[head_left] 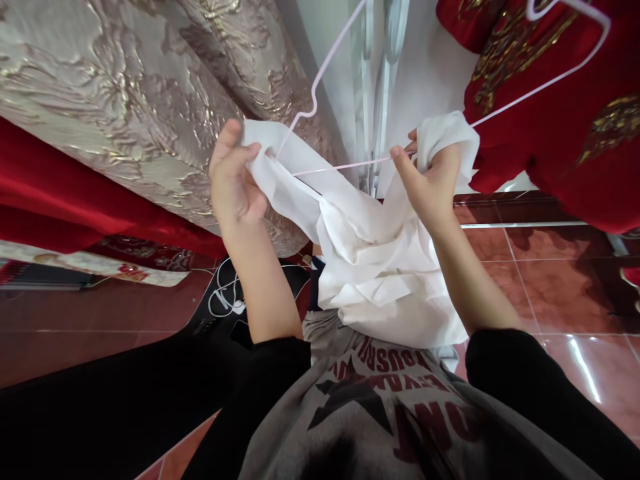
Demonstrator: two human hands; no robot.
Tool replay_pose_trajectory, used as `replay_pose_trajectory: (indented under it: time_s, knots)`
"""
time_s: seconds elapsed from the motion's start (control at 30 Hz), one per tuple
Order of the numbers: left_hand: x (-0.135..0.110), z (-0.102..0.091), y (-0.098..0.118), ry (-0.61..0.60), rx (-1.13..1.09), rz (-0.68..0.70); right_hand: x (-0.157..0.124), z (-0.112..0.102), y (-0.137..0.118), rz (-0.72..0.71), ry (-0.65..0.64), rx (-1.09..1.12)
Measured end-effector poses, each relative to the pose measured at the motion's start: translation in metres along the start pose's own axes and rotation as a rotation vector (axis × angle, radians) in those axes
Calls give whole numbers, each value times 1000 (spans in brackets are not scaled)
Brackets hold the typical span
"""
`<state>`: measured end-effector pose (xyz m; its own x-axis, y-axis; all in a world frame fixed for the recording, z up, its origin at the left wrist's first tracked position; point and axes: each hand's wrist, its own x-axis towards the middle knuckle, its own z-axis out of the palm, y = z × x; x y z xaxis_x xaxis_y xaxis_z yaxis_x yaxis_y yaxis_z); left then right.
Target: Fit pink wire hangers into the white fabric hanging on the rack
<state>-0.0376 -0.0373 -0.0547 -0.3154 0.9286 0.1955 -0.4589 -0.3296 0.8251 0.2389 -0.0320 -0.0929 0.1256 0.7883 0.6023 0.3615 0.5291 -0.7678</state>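
Note:
A white garment of thin cloth hangs in folds between my hands, its lower part bunched against my front. A pale pink wire hanger runs across at its top, the left end inside the cloth and the upper wires leaving the top of the view. My left hand grips the garment's left upper edge, thumb over the cloth and fingers partly hidden. On the other side, my right hand pinches the hanger's bar between thumb and fingers. White cloth drapes over the back of that hand and hides some fingers.
Shiny embossed beige fabric hangs at the left, with red cloth below it. Red garments with gold decoration hang at the right. A black seat with a white cable stands by my left arm. Red tiles cover the floor.

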Motion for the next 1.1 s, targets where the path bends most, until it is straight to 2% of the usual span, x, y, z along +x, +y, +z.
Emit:
replay_pose_trajectory:
  time_s: [0.1,0.33,0.4,0.53,0.73,0.87,0.97,1.07,1.1]
  knots:
    - [4,-1,2,11,6,-32,0,0,0,-7,6,-4]
    - [9,-25,-5,128,60,-87,0,-1,1,3,-1,-17]
    - [9,-22,-5,94,58,-91,0,-1,0,10,1,-6]
    - [7,4,2,-41,57,-61,-1,2,-2,32,26,29]
    - [6,46,21,-122,0,-31,-4,5,-5,57,-5,56]
    - [6,63,32,-224,83,8,-4,5,-3,85,-23,57]
    - [-1,73,37,-301,108,-32,-4,4,1,98,-31,68]
    - [-8,86,37,-347,123,-35,-5,4,4,95,-22,77]
    - [-8,92,35,-314,132,-1,-5,4,4,92,-17,77]
